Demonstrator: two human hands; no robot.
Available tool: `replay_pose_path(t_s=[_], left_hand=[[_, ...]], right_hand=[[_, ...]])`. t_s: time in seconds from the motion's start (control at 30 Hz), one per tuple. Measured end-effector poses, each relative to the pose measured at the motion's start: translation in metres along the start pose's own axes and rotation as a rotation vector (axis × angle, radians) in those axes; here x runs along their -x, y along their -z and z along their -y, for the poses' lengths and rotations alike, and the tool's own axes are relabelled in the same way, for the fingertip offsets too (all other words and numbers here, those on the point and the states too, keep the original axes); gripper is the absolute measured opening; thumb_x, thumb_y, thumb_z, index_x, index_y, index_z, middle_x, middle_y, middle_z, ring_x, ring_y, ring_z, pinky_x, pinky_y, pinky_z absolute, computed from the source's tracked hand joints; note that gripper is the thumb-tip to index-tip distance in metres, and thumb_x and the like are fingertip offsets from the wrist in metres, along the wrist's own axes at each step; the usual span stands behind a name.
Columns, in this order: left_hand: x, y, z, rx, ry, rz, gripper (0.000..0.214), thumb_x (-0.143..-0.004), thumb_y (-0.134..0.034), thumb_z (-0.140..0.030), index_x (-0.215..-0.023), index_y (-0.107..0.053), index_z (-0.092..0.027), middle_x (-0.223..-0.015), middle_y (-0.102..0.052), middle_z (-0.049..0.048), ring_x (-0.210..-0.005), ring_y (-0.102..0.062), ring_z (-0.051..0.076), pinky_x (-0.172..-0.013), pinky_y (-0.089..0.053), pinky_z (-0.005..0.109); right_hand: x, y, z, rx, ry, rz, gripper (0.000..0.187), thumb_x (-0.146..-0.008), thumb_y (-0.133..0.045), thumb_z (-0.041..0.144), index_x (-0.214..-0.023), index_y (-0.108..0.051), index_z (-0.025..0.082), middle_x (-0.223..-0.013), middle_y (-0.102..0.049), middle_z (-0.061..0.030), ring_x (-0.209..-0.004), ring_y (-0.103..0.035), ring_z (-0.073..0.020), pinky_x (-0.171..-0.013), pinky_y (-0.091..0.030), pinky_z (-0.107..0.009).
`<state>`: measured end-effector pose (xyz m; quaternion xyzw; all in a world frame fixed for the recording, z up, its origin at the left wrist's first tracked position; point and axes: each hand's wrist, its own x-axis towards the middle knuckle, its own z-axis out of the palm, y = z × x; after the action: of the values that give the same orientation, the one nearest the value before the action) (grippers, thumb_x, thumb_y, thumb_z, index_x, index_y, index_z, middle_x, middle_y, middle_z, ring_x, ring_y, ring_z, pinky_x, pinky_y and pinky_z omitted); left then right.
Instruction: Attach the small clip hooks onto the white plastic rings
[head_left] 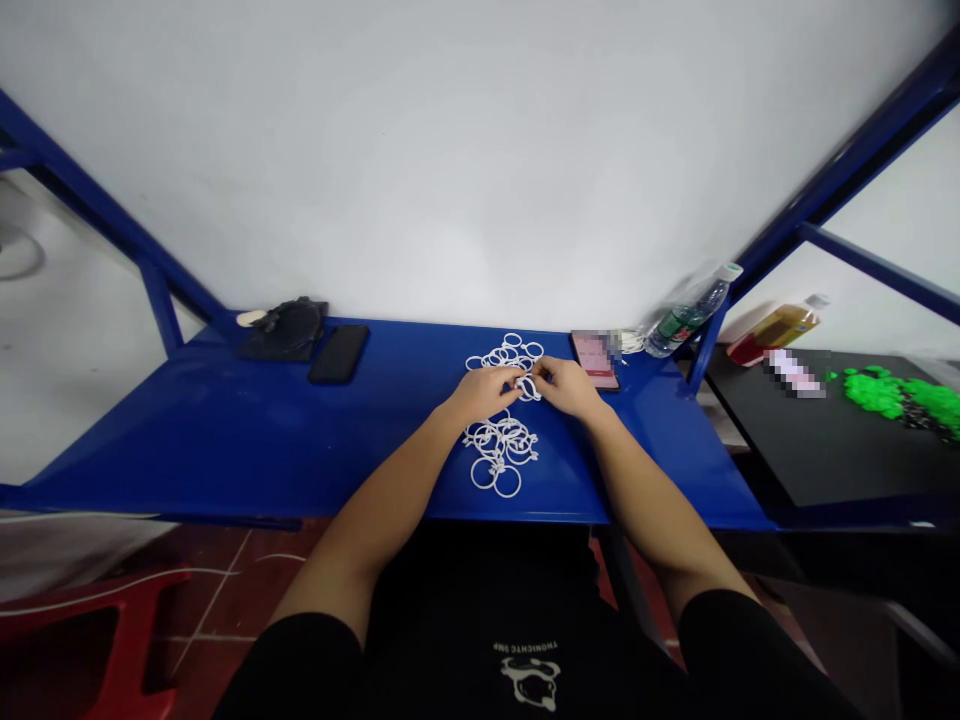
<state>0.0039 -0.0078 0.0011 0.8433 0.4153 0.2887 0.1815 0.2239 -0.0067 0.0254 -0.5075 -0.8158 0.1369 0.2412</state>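
Above the blue table (225, 430), my left hand (486, 394) and my right hand (567, 386) come close together with fingers pinched. Between them is a small white plastic ring (528, 390), and the fingertips of both hands are closed on it. More than one ring may be there; the fingers partly hide it. A heap of white rings with small eyelets (496, 440) lies on the near side of my hands, towards the table's front edge. Just beyond my hands lies a second group of white rings (504, 356), partly covered by my left hand.
A black phone (339, 354) and a dark flat object (283, 332) lie at the back left. Back right are a phone with a lit screen (596, 360), a white cable (631, 342) and a leaning bottle (686, 322). Green pieces (874, 392) lie on a black table (787, 440).
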Motion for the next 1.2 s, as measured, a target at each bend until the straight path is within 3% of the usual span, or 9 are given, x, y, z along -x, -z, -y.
replay_pose_path(t_s=[0.23, 0.43, 0.63, 0.77, 0.87, 1.0, 1.2], left_hand=[[0.003, 0.005, -0.006, 0.019, -0.064, -0.104, 0.022, -0.092, -0.063, -0.019, -0.109, -0.077, -0.021, -0.089, -0.077, 0.0016, -0.074, -0.068, 0.013, -0.079, -0.053, 0.027], [0.004, 0.006, -0.005, 0.059, -0.092, -0.015, 0.019, -0.084, -0.068, -0.020, -0.097, -0.081, -0.022, -0.081, -0.079, 0.0003, -0.074, -0.072, 0.015, -0.077, -0.054, 0.027], [0.002, 0.004, -0.002, 0.030, -0.016, -0.012, 0.016, -0.083, -0.078, -0.033, -0.095, -0.081, -0.023, -0.086, -0.080, 0.0010, -0.080, -0.073, 0.018, -0.078, -0.054, 0.029], [0.003, 0.002, 0.001, 0.073, -0.020, -0.055, 0.019, -0.091, -0.074, -0.037, -0.103, -0.079, -0.023, -0.094, -0.080, 0.0017, -0.080, -0.072, 0.016, -0.080, -0.055, 0.029], [0.004, 0.001, 0.004, 0.150, -0.037, -0.164, 0.023, -0.098, -0.065, -0.032, -0.116, -0.075, -0.023, -0.108, -0.079, 0.0039, -0.090, -0.074, 0.017, -0.086, -0.056, 0.030], [0.004, -0.001, 0.007, 0.251, -0.018, -0.253, 0.033, -0.101, -0.059, -0.031, -0.132, -0.066, -0.022, -0.108, -0.078, 0.0056, -0.098, -0.074, 0.018, -0.091, -0.057, 0.031], [0.001, -0.005, 0.006, 0.310, -0.025, -0.270, 0.029, -0.101, -0.060, -0.032, -0.127, -0.069, -0.021, -0.099, -0.079, 0.0060, -0.091, -0.077, 0.019, -0.086, -0.060, 0.031]], right_hand=[[0.000, 0.000, -0.001, 0.072, -0.050, -0.030, 0.007, -0.085, -0.062, 0.020, -0.083, -0.069, 0.022, -0.080, -0.074, -0.0020, -0.071, -0.064, -0.0184, -0.064, -0.040, -0.026], [-0.001, -0.002, -0.001, 0.006, -0.141, -0.171, 0.008, -0.085, -0.060, 0.023, -0.085, -0.068, 0.022, -0.077, -0.072, -0.0014, -0.068, -0.063, -0.0184, -0.063, -0.041, -0.027], [0.001, -0.006, 0.003, -0.044, -0.120, -0.208, 0.008, -0.086, -0.060, 0.025, -0.086, -0.068, 0.023, -0.076, -0.073, -0.0008, -0.067, -0.064, -0.0183, -0.062, -0.042, -0.027], [0.001, -0.008, 0.001, -0.064, -0.094, -0.235, 0.008, -0.087, -0.059, 0.026, -0.087, -0.067, 0.023, -0.078, -0.073, -0.0012, -0.068, -0.065, -0.0184, -0.063, -0.045, -0.027], [0.002, -0.011, 0.000, -0.091, -0.099, -0.272, 0.008, -0.087, -0.059, 0.026, -0.088, -0.066, 0.024, -0.079, -0.074, -0.0013, -0.070, -0.067, -0.0187, -0.066, -0.047, -0.027], [0.003, -0.014, 0.002, -0.113, -0.055, -0.264, 0.006, -0.087, -0.059, 0.025, -0.088, -0.065, 0.024, -0.078, -0.074, 0.0001, -0.067, -0.066, -0.0171, -0.064, -0.046, -0.026], [0.004, -0.015, 0.005, -0.108, -0.052, -0.248, 0.006, -0.089, -0.060, 0.024, -0.087, -0.066, 0.025, -0.078, -0.074, 0.0001, -0.068, -0.068, -0.0178, -0.063, -0.046, -0.026]])
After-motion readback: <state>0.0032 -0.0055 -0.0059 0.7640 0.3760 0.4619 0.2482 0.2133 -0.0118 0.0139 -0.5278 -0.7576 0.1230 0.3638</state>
